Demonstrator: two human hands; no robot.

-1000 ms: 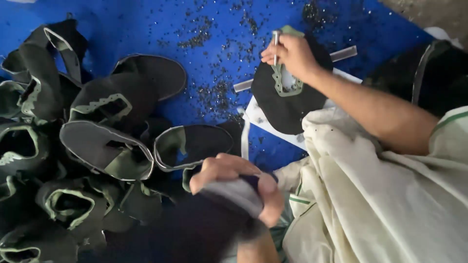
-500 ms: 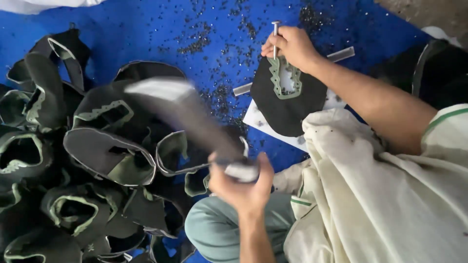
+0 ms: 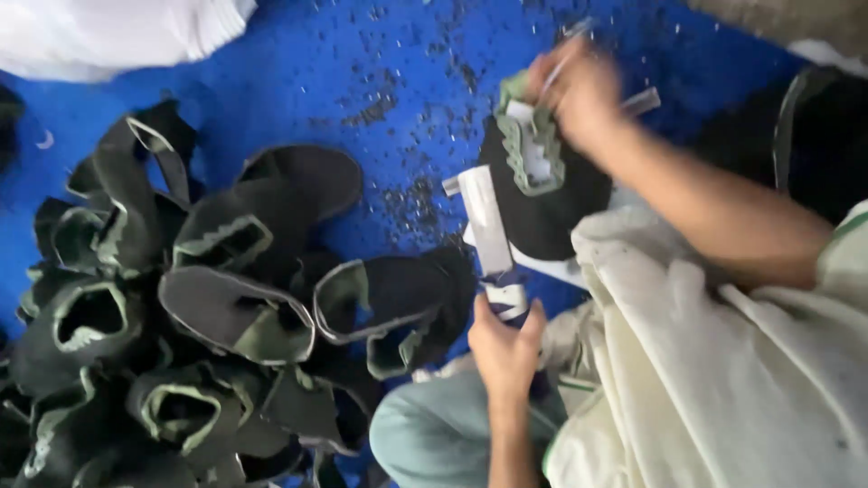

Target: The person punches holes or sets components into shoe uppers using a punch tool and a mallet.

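Observation:
My left hand (image 3: 506,348) grips the lower end of a flat white bar (image 3: 486,221), which points up and away, right beside a black shoe upper (image 3: 551,212) with a pale green collar (image 3: 533,149). My right hand (image 3: 579,90), blurred by motion, rests on the top of that upper and pinches a thin metal tool (image 3: 568,41). The upper sits by my knee, which is covered with cream cloth (image 3: 723,361).
A heap of several black shoe uppers with green trim (image 3: 208,307) fills the left side on a blue floor sheet (image 3: 362,63) strewn with dark scraps. A white cloth (image 3: 117,32) lies at the top left. Dark material (image 3: 823,136) lies at the right edge.
My left hand swung the white bar from over the heap across to the upper, where it now stands nearly upright. My right hand shifted slightly on the collar and is now blurred.

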